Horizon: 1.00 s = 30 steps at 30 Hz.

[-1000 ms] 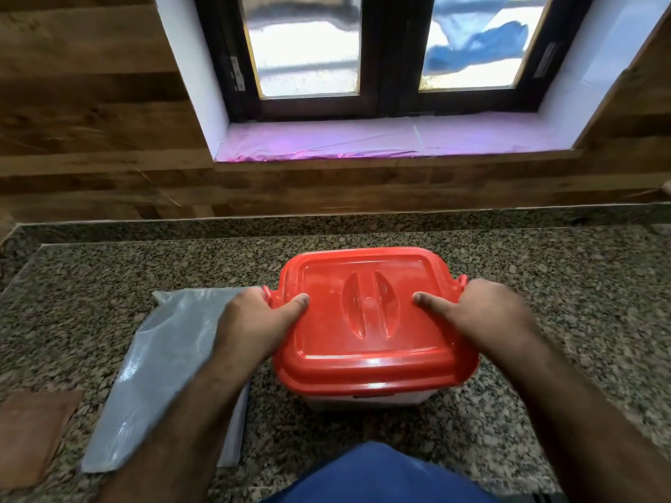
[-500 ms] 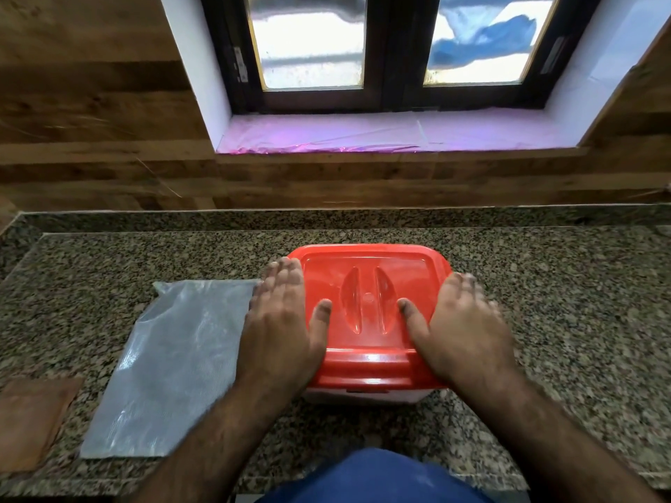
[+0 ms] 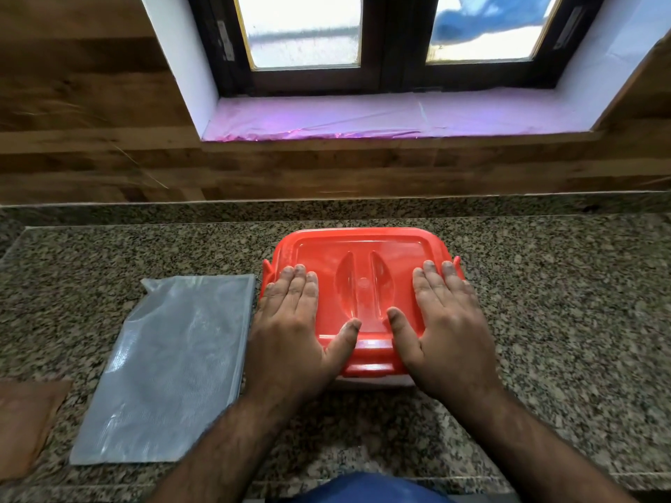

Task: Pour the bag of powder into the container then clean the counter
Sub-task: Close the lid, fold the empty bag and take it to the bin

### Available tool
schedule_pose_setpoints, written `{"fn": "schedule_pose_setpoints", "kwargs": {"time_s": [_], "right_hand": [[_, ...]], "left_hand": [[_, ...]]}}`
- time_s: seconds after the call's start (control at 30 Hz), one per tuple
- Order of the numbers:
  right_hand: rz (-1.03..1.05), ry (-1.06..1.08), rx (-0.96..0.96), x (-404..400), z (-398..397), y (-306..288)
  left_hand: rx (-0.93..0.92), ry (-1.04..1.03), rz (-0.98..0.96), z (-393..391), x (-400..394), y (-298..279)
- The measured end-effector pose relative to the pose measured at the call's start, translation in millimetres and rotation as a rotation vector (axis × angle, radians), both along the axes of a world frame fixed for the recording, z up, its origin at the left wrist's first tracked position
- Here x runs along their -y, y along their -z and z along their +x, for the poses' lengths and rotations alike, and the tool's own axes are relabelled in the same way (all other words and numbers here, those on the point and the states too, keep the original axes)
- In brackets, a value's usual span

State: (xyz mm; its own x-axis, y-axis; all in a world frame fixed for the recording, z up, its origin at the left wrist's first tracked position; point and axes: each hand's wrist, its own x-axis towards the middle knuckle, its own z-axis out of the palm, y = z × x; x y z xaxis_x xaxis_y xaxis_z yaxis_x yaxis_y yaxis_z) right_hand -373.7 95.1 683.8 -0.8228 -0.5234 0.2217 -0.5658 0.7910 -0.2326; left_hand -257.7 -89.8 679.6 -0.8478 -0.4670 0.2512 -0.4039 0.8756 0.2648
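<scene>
Container (image 3: 363,381) with red lid (image 3: 363,248): mid-desk (image 3: 544,303), under left hand (image 3: 290,321) and right hand (image 3: 450,328), fingers flat, gripping nothing. Flat grey bag (image 3: 163,364) just left. Risk: uneven press, lid unlatched, powder spilling.

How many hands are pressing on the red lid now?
2. The left hand lies flat on the red lid at its left side, the right hand at its right.

The container (image 3: 374,381) body is mostly hidden under its red lid (image 3: 363,255); the brown cloth (image 3: 25,426) is cut off at the left edge
</scene>
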Motion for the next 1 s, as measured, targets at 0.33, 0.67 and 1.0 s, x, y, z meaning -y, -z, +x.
{"fn": "schedule_pose_setpoints", "kwargs": {"time_s": [0.33,0.67,1.0], "right_hand": [[-0.011,0.016,-0.021,54,-78,-4],[-0.014,0.011,-0.028,110,-171,-10],[-0.047,0.008,-0.018,124,-196,-12]], "left_hand": [[-0.039,-0.011,-0.013,-82,51,-3],[-0.025,-0.021,-0.007,-173,104,-11],[-0.016,-0.033,-0.007,-201,119,-8]]}}
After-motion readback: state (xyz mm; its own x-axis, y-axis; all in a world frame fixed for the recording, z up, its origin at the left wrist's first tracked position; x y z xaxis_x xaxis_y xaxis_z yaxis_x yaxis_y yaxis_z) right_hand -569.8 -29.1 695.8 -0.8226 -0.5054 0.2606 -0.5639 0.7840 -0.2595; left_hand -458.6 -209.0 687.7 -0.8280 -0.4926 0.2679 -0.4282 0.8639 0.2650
